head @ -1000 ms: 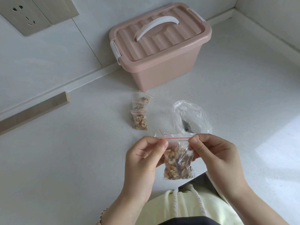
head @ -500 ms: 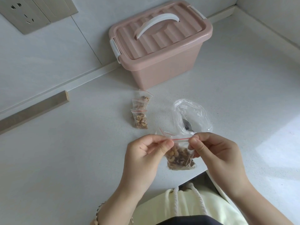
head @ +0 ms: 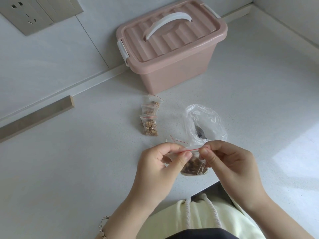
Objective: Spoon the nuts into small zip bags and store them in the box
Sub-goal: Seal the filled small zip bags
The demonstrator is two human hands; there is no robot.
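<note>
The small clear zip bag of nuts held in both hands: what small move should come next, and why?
Probably slide the pinch along the red zip strip to seal it: the left hand and right hand each pinch the top of the small clear zip bag of nuts, and the pink plastic box has its lid on.

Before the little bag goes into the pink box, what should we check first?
1. Is the small zip bag held firmly? The left hand and right hand both pinch its top: ok.
2. Is the red zip strip pressed shut all along? Cannot tell.
3. Are the nuts inside the bag? Ok.
4. Is the pink box open? Not ok, its lid is on.
5. Are the other filled bags ready on the counter? Ok.
6. Is the spoon out of the way? It lies in the big clear bag: ok.
</note>
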